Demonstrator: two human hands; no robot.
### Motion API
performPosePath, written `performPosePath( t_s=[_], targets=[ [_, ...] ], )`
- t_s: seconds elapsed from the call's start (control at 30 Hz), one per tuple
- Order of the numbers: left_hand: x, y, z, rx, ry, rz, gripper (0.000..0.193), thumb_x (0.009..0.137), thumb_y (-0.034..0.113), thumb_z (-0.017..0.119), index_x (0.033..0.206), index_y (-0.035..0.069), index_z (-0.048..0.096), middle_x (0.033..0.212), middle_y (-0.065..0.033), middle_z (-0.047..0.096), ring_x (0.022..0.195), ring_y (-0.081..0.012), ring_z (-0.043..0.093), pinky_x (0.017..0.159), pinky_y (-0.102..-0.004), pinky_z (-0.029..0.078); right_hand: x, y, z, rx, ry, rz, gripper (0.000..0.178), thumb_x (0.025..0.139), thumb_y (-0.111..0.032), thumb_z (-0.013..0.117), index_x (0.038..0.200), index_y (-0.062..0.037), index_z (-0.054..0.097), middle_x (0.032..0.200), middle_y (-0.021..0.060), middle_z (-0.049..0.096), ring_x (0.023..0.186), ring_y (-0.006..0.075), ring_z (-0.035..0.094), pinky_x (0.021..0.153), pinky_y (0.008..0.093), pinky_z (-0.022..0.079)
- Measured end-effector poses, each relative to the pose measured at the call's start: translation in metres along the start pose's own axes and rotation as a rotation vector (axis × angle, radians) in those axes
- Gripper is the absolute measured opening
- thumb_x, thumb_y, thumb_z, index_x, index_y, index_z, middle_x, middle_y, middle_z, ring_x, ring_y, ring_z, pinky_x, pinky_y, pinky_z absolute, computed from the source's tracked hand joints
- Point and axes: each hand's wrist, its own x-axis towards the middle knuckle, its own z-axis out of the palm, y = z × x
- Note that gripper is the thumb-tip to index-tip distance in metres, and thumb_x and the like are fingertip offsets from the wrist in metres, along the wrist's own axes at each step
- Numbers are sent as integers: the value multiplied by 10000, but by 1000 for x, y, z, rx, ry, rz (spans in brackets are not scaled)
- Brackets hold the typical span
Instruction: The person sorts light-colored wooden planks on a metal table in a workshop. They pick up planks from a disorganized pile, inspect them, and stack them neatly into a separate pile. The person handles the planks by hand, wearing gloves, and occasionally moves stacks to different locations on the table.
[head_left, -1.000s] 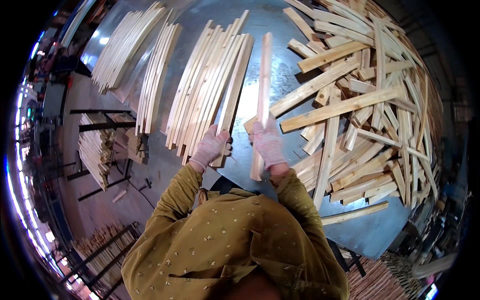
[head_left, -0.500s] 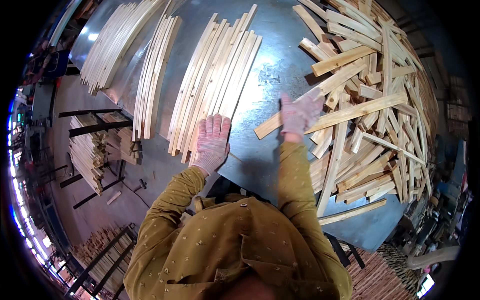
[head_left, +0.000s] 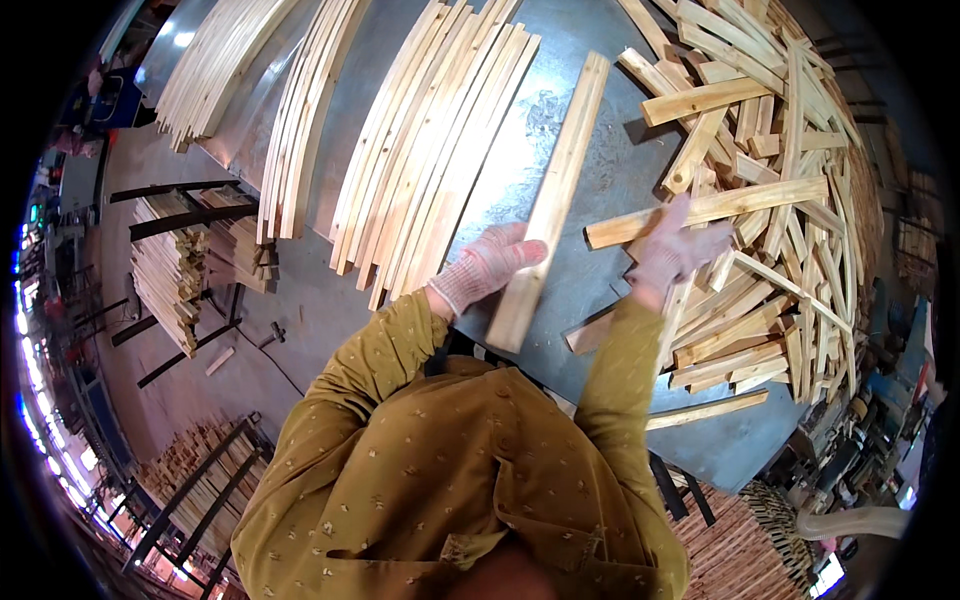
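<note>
A single pale wooden strip (head_left: 556,190) slants across the metal table in front of me. My left hand (head_left: 498,265), in a pink-and-white knit glove, is closed on the strip's left edge near its lower end. To the right, my gloved right hand (head_left: 680,250) is open, fingers apart, slightly blurred. It is over the near side of a loose heap of wooden strips (head_left: 740,330), close to another strip (head_left: 770,201) that juts out leftward; whether it touches that strip I cannot tell. Left of my left hand lies a row of strips side by side (head_left: 425,150).
Two more bundles, a narrow one (head_left: 308,120) and a wider one (head_left: 222,70), lie farther left on the metal table (head_left: 575,300). Beyond the table's left edge stand black racks (head_left: 195,228) stacked with wood. Another wood stack (head_left: 745,545) is at the lower right.
One strip has come from the heap to lie beside the row, and my left hand has moved right from the row onto it. My right hand has shifted right, off that strip.
</note>
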Motion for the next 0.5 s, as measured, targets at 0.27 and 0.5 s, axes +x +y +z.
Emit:
performPosePath(
  t_s=[0.27,0.5],
  targets=[
    [-11,-22,3,848,375,-349,641,985,357,523,1520,55,341,1271,-243,638,951,-365,704,868,-515,553,56,46,24,256,-1,-6,896,910,-458,647,1563,1,240,1499,247,387,1301,338,482,1007,395,501],
    [-7,-84,-16,1054,908,276,782,923,249,677,1558,18,283,1552,-250,360,1423,-383,367,1192,-499,289,-139,-14,26,1334,-762,60,829,906,-51,635,1609,-75,195,1403,148,426,1228,249,494,1015,359,468]
  ],
)
